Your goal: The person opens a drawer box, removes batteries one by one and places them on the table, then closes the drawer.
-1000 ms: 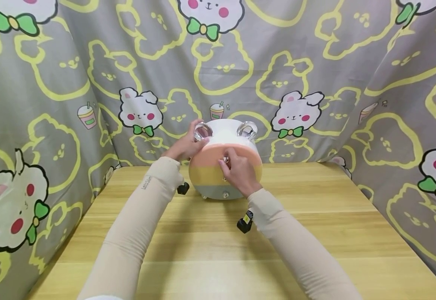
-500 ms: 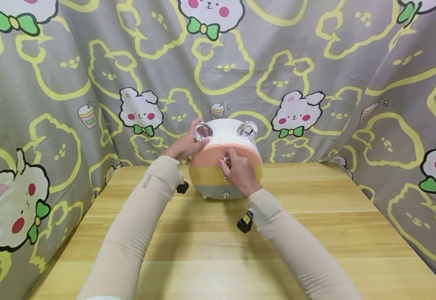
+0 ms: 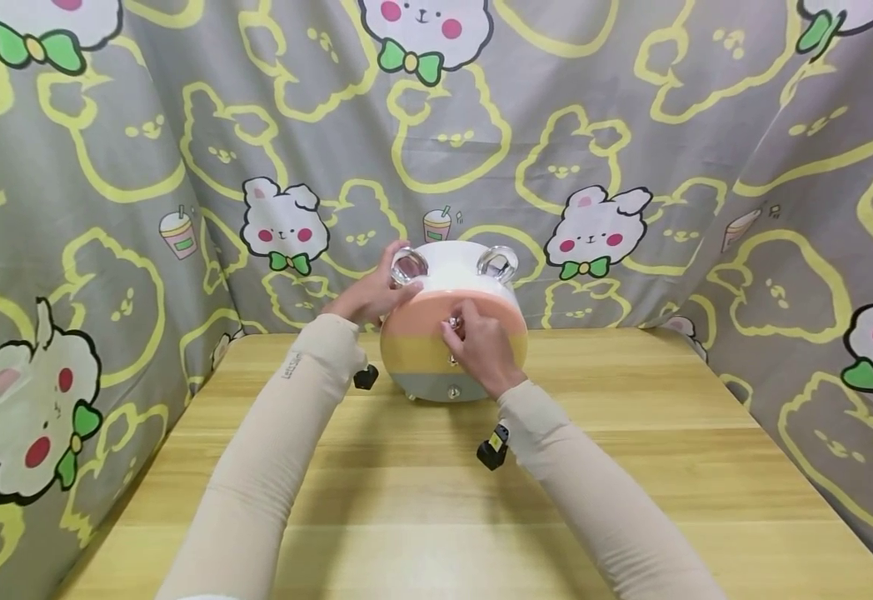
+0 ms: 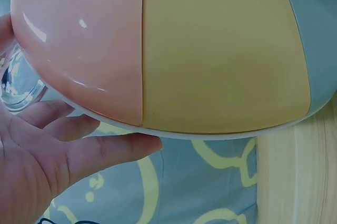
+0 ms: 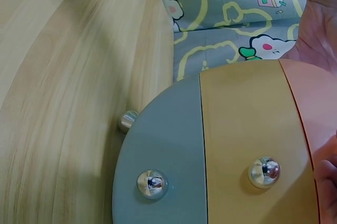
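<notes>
A rounded drawer box (image 3: 406,354) with a white shell stands on the table, its front banded in orange, yellow and grey-blue drawers. Two clear shiny ears (image 3: 498,265) rise from its top. My left hand (image 3: 369,296) rests against the box's upper left side by the other ear, thumb near the front edge. Its fingers (image 4: 113,153) lie fairly straight along the side. My right hand (image 3: 489,346) pinches the silver knob (image 3: 455,322) of the orange top drawer. Below are the yellow drawer's knob (image 5: 264,172) and the grey-blue drawer's knob (image 5: 152,184). The drawer fronts sit flush.
The wooden table (image 3: 406,533) stretches in front of the box and to both sides. A grey curtain (image 3: 354,133) printed with rabbits hangs close behind the box and along both sides. A small silver foot (image 5: 128,122) shows under the box.
The head view has shifted very slightly. Both hands keep their places on the box, and the drawers look the same.
</notes>
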Action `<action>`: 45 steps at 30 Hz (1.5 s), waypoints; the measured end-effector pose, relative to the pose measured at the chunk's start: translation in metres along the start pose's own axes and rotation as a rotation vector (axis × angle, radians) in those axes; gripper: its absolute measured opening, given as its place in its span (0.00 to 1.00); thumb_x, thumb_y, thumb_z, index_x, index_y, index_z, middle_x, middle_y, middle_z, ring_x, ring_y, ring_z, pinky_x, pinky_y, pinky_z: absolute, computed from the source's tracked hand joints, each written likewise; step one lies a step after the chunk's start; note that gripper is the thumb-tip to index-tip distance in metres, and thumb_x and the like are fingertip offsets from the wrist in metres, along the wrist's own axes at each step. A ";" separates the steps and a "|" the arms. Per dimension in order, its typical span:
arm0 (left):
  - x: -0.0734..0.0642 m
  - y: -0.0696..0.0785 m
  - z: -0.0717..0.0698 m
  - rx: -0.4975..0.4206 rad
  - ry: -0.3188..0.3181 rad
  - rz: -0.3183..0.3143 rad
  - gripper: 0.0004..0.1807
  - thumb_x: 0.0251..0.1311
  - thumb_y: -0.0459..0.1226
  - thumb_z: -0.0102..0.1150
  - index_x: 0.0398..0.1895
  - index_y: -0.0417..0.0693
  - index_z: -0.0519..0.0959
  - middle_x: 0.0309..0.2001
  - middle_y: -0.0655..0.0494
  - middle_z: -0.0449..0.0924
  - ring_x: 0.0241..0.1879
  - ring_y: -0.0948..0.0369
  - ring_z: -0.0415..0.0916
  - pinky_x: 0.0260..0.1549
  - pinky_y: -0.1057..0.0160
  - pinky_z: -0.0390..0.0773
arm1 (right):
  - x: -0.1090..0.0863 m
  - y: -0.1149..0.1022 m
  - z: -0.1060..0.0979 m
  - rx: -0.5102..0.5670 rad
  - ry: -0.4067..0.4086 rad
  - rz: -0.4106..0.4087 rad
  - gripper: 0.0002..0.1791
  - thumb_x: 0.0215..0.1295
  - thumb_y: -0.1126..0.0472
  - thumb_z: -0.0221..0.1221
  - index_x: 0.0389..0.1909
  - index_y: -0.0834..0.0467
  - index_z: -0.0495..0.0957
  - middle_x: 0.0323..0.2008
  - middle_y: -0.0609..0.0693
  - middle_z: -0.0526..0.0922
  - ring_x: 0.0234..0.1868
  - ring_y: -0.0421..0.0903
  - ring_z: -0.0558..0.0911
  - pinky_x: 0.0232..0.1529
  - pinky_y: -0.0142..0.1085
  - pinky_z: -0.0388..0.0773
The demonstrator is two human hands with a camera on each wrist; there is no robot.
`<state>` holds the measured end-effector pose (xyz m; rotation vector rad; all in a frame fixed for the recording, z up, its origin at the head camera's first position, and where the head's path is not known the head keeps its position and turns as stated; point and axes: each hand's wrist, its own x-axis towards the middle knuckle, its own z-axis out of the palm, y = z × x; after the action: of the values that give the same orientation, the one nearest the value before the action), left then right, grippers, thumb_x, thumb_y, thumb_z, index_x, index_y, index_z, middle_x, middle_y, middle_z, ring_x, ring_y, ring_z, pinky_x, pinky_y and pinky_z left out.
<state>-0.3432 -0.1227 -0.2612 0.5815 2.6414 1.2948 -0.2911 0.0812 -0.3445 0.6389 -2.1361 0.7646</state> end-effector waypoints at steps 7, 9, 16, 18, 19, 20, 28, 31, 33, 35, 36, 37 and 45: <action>0.001 -0.001 0.000 -0.027 -0.011 -0.018 0.45 0.67 0.51 0.55 0.74 0.75 0.33 0.60 0.33 0.64 0.53 0.42 0.72 0.38 0.44 0.80 | -0.002 -0.002 0.000 -0.001 0.026 -0.015 0.09 0.61 0.65 0.63 0.35 0.63 0.72 0.21 0.52 0.79 0.15 0.43 0.75 0.14 0.33 0.71; 0.002 -0.001 -0.001 -0.042 -0.016 -0.027 0.45 0.67 0.51 0.55 0.74 0.75 0.33 0.59 0.32 0.65 0.51 0.42 0.73 0.33 0.43 0.81 | -0.002 -0.003 0.000 -0.001 0.033 -0.023 0.09 0.60 0.65 0.63 0.35 0.63 0.72 0.21 0.52 0.80 0.15 0.43 0.75 0.14 0.33 0.71; 0.002 0.003 0.000 -0.025 -0.008 -0.037 0.45 0.65 0.53 0.56 0.73 0.78 0.34 0.60 0.33 0.66 0.53 0.42 0.73 0.33 0.43 0.81 | -0.004 -0.002 -0.003 0.000 0.062 -0.039 0.09 0.58 0.65 0.63 0.33 0.62 0.72 0.21 0.51 0.78 0.16 0.42 0.74 0.15 0.32 0.70; 0.003 0.003 0.001 -0.032 -0.008 -0.037 0.46 0.65 0.53 0.56 0.73 0.78 0.34 0.63 0.32 0.63 0.55 0.41 0.71 0.35 0.40 0.80 | -0.005 -0.002 -0.004 0.001 0.077 -0.047 0.09 0.57 0.65 0.63 0.32 0.62 0.72 0.20 0.50 0.78 0.16 0.42 0.74 0.15 0.33 0.70; 0.004 0.004 0.002 -0.034 -0.008 -0.040 0.46 0.65 0.53 0.56 0.73 0.78 0.34 0.64 0.32 0.62 0.57 0.41 0.70 0.36 0.39 0.79 | -0.005 -0.002 -0.005 0.000 0.081 -0.052 0.09 0.56 0.66 0.63 0.32 0.62 0.72 0.20 0.50 0.77 0.16 0.41 0.73 0.15 0.33 0.70; 0.004 0.004 0.002 -0.034 -0.006 -0.046 0.46 0.65 0.53 0.56 0.73 0.78 0.34 0.65 0.33 0.62 0.58 0.41 0.69 0.37 0.38 0.79 | -0.006 -0.003 -0.005 0.000 0.083 -0.057 0.09 0.56 0.66 0.63 0.32 0.62 0.72 0.20 0.50 0.77 0.16 0.41 0.73 0.15 0.33 0.69; 0.002 0.003 0.000 -0.019 -0.003 -0.053 0.46 0.65 0.53 0.56 0.73 0.77 0.34 0.66 0.33 0.60 0.62 0.40 0.64 0.40 0.36 0.77 | -0.009 -0.004 -0.007 0.002 0.071 -0.076 0.09 0.56 0.65 0.64 0.32 0.62 0.73 0.20 0.49 0.77 0.16 0.40 0.72 0.15 0.29 0.67; 0.002 0.002 0.000 -0.017 -0.003 -0.053 0.46 0.65 0.53 0.56 0.74 0.76 0.34 0.66 0.33 0.59 0.62 0.39 0.64 0.39 0.36 0.77 | -0.011 -0.005 -0.008 0.003 0.070 -0.079 0.10 0.56 0.64 0.65 0.32 0.62 0.73 0.20 0.49 0.77 0.16 0.39 0.72 0.15 0.27 0.65; 0.002 0.001 0.000 -0.021 -0.006 -0.055 0.46 0.65 0.53 0.56 0.74 0.76 0.34 0.66 0.33 0.59 0.62 0.39 0.64 0.39 0.36 0.78 | -0.013 -0.006 -0.008 0.008 0.069 -0.082 0.10 0.56 0.64 0.65 0.33 0.62 0.73 0.20 0.49 0.77 0.16 0.39 0.72 0.15 0.27 0.65; 0.001 0.001 -0.001 -0.022 -0.008 -0.062 0.46 0.65 0.53 0.57 0.73 0.77 0.34 0.67 0.33 0.58 0.62 0.39 0.63 0.39 0.36 0.77 | -0.014 -0.006 -0.008 0.005 0.071 -0.088 0.10 0.56 0.64 0.65 0.33 0.62 0.73 0.20 0.49 0.77 0.15 0.39 0.72 0.15 0.27 0.65; 0.001 0.001 -0.001 -0.022 -0.010 -0.066 0.46 0.64 0.53 0.57 0.73 0.77 0.34 0.67 0.34 0.58 0.63 0.39 0.63 0.39 0.36 0.77 | -0.015 -0.007 -0.008 0.006 0.070 -0.091 0.11 0.56 0.64 0.66 0.33 0.62 0.73 0.20 0.49 0.77 0.15 0.39 0.72 0.15 0.26 0.65; 0.001 0.001 -0.001 -0.020 -0.010 -0.069 0.46 0.64 0.54 0.57 0.73 0.77 0.35 0.68 0.34 0.57 0.63 0.39 0.63 0.39 0.36 0.78 | -0.015 -0.007 -0.008 0.006 0.071 -0.093 0.11 0.55 0.64 0.66 0.33 0.62 0.73 0.20 0.49 0.77 0.15 0.39 0.72 0.15 0.26 0.65; -0.001 0.000 -0.001 -0.046 -0.029 -0.069 0.46 0.65 0.52 0.56 0.73 0.77 0.34 0.70 0.35 0.51 0.64 0.38 0.60 0.38 0.35 0.78 | -0.020 -0.011 -0.009 0.017 0.074 -0.120 0.11 0.55 0.65 0.66 0.32 0.62 0.73 0.20 0.49 0.76 0.15 0.38 0.71 0.13 0.27 0.66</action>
<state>-0.3428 -0.1241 -0.2603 0.4938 2.5771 1.3139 -0.2677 0.0842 -0.3523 0.7298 -2.0071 0.7303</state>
